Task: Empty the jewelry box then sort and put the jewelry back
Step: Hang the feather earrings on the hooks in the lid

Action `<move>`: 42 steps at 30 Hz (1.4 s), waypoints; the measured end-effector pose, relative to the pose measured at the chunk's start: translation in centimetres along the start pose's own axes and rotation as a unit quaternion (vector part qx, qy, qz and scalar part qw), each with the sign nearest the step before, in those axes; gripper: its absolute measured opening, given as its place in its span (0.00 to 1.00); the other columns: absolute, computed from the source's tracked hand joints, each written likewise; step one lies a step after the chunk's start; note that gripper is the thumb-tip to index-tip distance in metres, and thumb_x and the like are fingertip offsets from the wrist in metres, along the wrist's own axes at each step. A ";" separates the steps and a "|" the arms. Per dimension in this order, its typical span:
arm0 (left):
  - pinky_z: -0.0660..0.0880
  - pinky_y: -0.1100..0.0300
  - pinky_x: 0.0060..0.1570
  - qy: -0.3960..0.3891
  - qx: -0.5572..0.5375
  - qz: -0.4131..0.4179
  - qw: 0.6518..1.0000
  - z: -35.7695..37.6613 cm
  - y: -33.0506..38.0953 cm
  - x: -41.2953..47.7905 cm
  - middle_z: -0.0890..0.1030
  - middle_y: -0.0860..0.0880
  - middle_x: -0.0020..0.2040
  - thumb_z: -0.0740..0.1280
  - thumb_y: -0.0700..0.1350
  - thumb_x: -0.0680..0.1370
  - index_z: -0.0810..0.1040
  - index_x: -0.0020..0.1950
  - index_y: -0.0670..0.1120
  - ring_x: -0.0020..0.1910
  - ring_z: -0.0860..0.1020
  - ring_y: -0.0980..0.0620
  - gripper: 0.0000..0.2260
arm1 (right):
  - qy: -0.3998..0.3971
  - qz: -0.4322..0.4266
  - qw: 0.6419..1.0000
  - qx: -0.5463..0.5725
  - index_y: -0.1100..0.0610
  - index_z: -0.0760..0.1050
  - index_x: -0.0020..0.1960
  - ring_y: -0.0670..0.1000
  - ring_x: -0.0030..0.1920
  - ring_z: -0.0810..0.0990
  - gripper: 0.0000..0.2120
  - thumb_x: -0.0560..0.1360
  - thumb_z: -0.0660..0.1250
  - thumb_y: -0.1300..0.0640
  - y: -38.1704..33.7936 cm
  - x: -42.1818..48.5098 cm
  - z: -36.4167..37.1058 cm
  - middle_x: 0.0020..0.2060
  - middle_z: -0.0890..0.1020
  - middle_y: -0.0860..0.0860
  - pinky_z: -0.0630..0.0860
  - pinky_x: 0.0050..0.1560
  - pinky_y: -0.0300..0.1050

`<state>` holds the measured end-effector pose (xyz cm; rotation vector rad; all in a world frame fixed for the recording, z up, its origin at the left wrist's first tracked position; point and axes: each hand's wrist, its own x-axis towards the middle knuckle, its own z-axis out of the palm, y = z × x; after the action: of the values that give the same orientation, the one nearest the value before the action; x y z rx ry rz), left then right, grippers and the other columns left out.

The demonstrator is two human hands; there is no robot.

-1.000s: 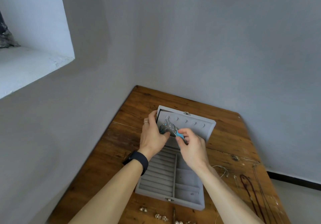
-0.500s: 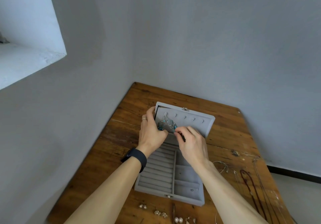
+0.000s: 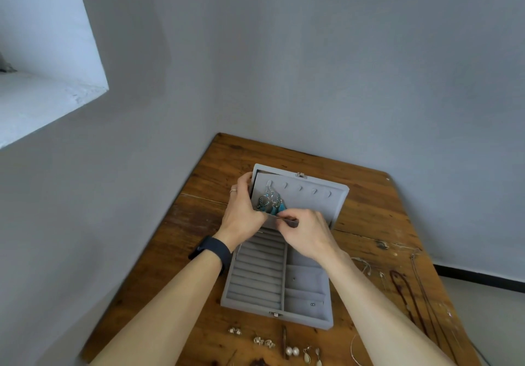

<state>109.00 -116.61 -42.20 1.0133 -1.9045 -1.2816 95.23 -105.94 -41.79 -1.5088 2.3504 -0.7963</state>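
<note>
The grey jewelry box (image 3: pixel 250 306) lies open on the wooden table (image 3: pixel 199 223), its lid (image 3: pixel 312 203) standing up at the back with a row of small hooks. A pair of turquoise dangling earrings (image 3: pixel 270 202) hangs from the leftmost hooks. My left hand (image 3: pixel 241 218) grips the lid's left edge, thumb beside the earrings. My right hand (image 3: pixel 306 232) pinches at the earrings' lower tassels, right at the lid's pocket edge. The ring rolls on the left of the box are bare, and two tiny pieces lie in its right compartments.
Small earrings (image 3: pixel 262 340) and pearl studs (image 3: pixel 292 351) lie in a row on the table before the box's front. Necklaces and chains (image 3: pixel 403 294) stretch along the table's right side. The table stands in a wall corner, and a window niche (image 3: pixel 42 101) is up on the left.
The earrings, held between both hands in front of the lid a second ago, now hang from the lid's left hooks. My right hand has dropped to their lower ends.
</note>
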 end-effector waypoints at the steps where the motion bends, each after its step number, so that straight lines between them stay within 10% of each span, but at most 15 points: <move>1: 0.73 0.59 0.60 -0.006 0.007 0.006 1.000 -0.2 -0.1 0.1 0.68 0.49 0.69 0.75 0.36 0.69 0.58 0.78 0.55 0.68 0.69 0.53 0.43 | 0.031 0.006 0.999 0.015 0.48 0.84 0.54 0.44 0.48 0.83 0.09 0.75 0.69 0.50 0.1 -0.2 0.1 0.47 0.86 0.43 0.82 0.53 0.46; 5: 0.75 0.55 0.64 -0.011 0.010 0.019 1.000 -1.1 -0.1 0.2 0.72 0.51 0.70 0.74 0.38 0.73 0.62 0.77 0.54 0.69 0.71 0.53 0.37 | 0.148 0.021 0.988 0.023 0.49 0.79 0.55 0.46 0.49 0.82 0.09 0.76 0.70 0.51 -0.4 -0.9 0.8 0.50 0.83 0.44 0.79 0.51 0.43; 35: 0.69 0.64 0.61 -0.001 0.065 0.021 0.998 -1.4 1.1 -0.1 0.73 0.48 0.71 0.71 0.36 0.77 0.64 0.77 0.50 0.72 0.70 0.50 0.31 | 0.038 0.019 0.998 0.043 0.48 0.67 0.71 0.52 0.66 0.74 0.23 0.77 0.68 0.52 -1.5 -1.9 2.3 0.64 0.78 0.48 0.71 0.62 0.45; 42: 0.71 0.52 0.68 -0.013 0.077 0.021 0.997 -1.7 1.2 -0.3 0.72 0.47 0.73 0.70 0.37 0.78 0.61 0.79 0.49 0.72 0.70 0.47 0.32 | 0.027 -0.013 1.000 0.008 0.46 0.64 0.76 0.52 0.72 0.69 0.28 0.78 0.67 0.50 -1.2 -2.1 2.5 0.71 0.73 0.47 0.68 0.70 0.48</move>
<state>110.20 -116.88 -40.52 1.0324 -2.0596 -1.1426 98.27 -105.19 -43.37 -1.5332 2.3607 -0.8717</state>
